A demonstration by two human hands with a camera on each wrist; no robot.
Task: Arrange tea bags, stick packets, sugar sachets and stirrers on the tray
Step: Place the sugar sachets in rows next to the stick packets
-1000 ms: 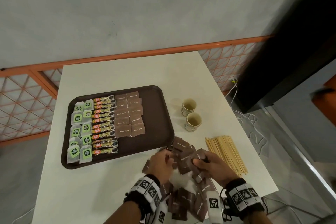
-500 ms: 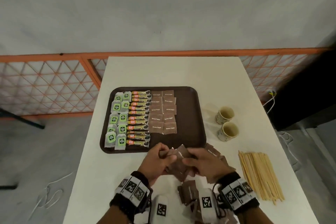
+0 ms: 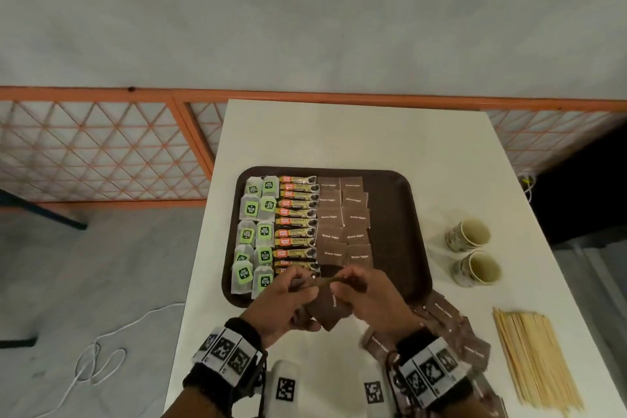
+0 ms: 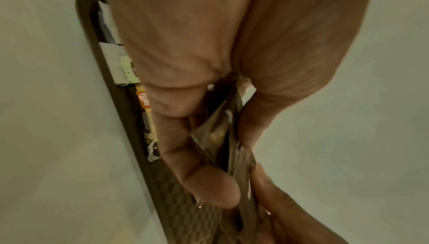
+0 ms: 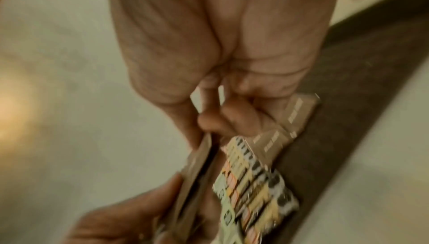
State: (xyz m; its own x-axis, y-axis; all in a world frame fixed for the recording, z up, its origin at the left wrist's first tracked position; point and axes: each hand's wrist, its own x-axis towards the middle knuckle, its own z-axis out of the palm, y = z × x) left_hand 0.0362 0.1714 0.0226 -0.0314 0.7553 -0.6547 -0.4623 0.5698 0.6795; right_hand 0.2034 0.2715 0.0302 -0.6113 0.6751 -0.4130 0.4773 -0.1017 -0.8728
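Sugar sachets [image 3: 327,307], a small brown sheaf of them, sit pinched between both hands over the tray's [image 3: 412,248] near edge. The left hand [image 3: 288,302] clasps the sheaf from its side; the right hand [image 3: 368,299] nips the top one at its end, thumb against finger, as if peeling it off.

On the tray, tea bags [image 3: 256,234] fill two columns along the left edge, stick packets [image 3: 297,224] run in a stack beside them, and laid sachets [image 3: 344,220] form two columns at the middle. The right part of the tray is bare. Loose sachets [image 3: 451,332] lie heaped on the table by the tray's near right corner, and stirrers [image 3: 534,356] (not yet on the tray) lie bundled at the table's right edge, near two paper cups [image 3: 473,253].

Risks, as judged from here: the sheaf is thin and slick, so two sachets could come away together, or the rest could slip from the left hand and scatter over the near rows. A careless set-down could nudge the last sachets askew; some already sit slightly crooked.

Legible print: "Brown Sugar" on the sachets, "GRANULES" on the sticks. The tea bags' green tags carry writing too small to read.
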